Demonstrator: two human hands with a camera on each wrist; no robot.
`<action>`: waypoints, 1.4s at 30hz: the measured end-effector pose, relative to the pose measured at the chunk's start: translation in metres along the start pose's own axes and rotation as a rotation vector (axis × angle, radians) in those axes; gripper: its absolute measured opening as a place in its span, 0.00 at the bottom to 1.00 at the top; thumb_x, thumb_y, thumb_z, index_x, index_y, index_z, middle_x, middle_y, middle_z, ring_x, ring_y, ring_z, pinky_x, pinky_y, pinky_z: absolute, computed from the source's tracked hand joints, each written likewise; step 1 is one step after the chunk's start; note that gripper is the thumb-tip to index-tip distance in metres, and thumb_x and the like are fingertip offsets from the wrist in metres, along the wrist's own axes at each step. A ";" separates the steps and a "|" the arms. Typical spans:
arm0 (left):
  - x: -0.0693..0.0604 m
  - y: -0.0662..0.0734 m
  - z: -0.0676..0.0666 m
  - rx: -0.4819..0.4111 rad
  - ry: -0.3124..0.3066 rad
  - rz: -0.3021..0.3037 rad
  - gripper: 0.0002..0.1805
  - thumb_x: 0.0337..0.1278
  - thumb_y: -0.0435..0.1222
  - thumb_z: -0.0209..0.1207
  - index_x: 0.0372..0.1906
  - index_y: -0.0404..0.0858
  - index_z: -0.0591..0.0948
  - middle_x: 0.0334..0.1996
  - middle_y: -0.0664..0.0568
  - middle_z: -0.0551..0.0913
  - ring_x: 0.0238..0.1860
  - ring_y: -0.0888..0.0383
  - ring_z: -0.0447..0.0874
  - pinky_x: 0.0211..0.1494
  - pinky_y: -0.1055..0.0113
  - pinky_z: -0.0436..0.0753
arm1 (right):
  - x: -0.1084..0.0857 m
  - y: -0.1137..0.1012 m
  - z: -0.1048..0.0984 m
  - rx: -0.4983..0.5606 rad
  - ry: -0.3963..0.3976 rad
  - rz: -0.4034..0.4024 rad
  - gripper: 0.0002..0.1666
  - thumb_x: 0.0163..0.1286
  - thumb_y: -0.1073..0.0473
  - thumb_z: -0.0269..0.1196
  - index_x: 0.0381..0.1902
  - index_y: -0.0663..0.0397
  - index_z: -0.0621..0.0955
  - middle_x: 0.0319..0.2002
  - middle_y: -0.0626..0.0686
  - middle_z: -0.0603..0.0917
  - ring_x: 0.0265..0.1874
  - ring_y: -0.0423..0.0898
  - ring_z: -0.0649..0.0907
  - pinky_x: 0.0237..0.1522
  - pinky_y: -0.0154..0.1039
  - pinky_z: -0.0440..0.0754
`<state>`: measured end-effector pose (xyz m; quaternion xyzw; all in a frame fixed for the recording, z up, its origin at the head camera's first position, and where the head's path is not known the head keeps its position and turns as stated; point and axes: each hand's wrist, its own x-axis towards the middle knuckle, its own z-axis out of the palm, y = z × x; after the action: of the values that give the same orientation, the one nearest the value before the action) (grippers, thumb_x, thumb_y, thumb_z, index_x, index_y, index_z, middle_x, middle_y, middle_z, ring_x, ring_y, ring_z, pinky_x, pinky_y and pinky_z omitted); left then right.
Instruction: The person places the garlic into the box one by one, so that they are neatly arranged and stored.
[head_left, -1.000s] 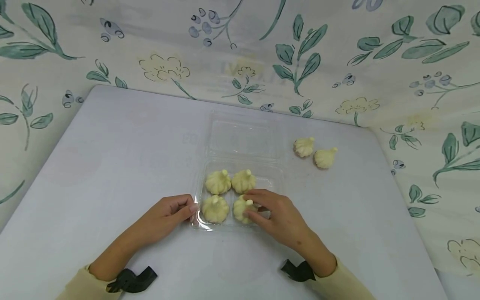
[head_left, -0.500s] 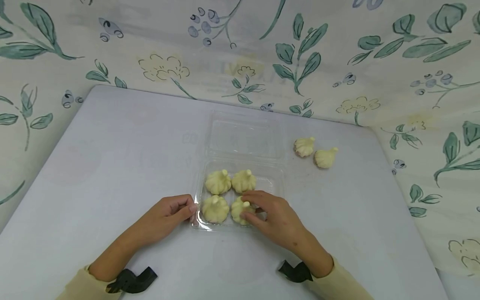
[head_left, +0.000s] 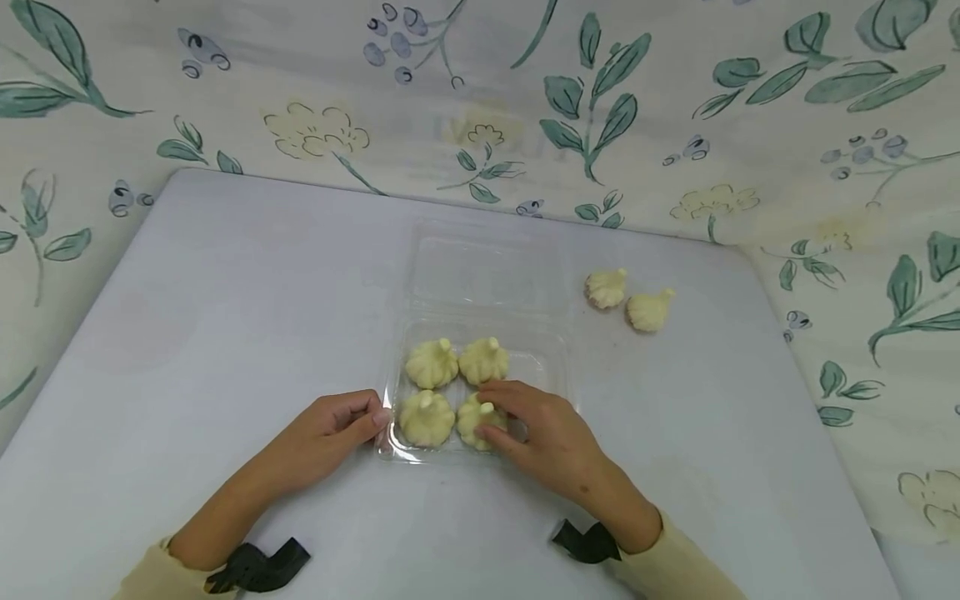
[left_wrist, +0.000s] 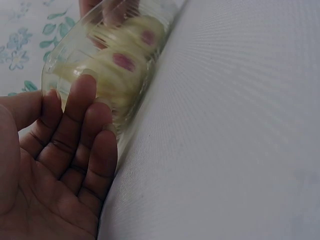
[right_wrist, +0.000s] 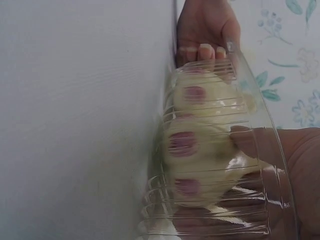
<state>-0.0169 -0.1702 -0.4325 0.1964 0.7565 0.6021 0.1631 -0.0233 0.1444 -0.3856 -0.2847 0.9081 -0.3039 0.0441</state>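
A clear plastic clamshell box [head_left: 408, 455] lies on the table with pale garlic bulbs in its base. Its left rim is pinched between the thumb and finger of my left hand [head_left: 330, 433], whose other fingers lie against the outer wall in the left wrist view. My right hand [head_left: 551, 437] reaches into the base and holds the front right garlic bulb [head_left: 471, 421] by thumb and fingers. Beside it sits the front left bulb [head_left: 426, 419]. Behind are two more, a left bulb [head_left: 432, 364] and a right bulb [head_left: 483, 362]. Reddish root ends show through the wall in both wrist views.
The box's clear lid [head_left: 480, 271] lies folded back on the far side. Two loose bulbs, one on the left [head_left: 605, 289] and one on the right [head_left: 649, 311], rest right of the lid. A floral cloth [head_left: 420, 133] borders the white table [head_left: 225, 317].
My right hand and the bulb in it have shifted slightly left, closer to the front left bulb. My left hand stays at the box rim. The head view has tilted a little.
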 end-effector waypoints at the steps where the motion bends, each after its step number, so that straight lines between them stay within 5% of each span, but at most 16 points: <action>1: -0.001 0.000 0.000 0.000 0.003 0.000 0.14 0.80 0.36 0.55 0.31 0.46 0.79 0.27 0.51 0.79 0.30 0.54 0.73 0.36 0.64 0.74 | 0.000 0.000 0.000 0.000 0.002 -0.002 0.24 0.72 0.51 0.71 0.62 0.52 0.84 0.62 0.50 0.84 0.49 0.43 0.87 0.45 0.40 0.86; 7: -0.001 0.000 -0.001 -0.003 0.002 -0.001 0.13 0.80 0.36 0.55 0.32 0.46 0.79 0.27 0.50 0.77 0.30 0.56 0.73 0.36 0.64 0.74 | 0.001 0.000 0.000 0.006 0.017 0.009 0.24 0.72 0.50 0.72 0.62 0.51 0.83 0.60 0.49 0.85 0.40 0.39 0.87 0.41 0.38 0.86; 42: -0.002 0.003 -0.001 0.011 0.008 -0.019 0.13 0.80 0.36 0.55 0.31 0.46 0.78 0.27 0.50 0.76 0.29 0.59 0.71 0.34 0.64 0.72 | 0.000 0.002 -0.013 0.011 0.061 0.013 0.25 0.67 0.52 0.76 0.59 0.51 0.85 0.56 0.47 0.87 0.40 0.43 0.87 0.40 0.44 0.86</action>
<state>-0.0157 -0.1715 -0.4293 0.1878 0.7621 0.5973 0.1648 -0.0278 0.1525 -0.3757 -0.2689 0.9092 -0.3172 0.0199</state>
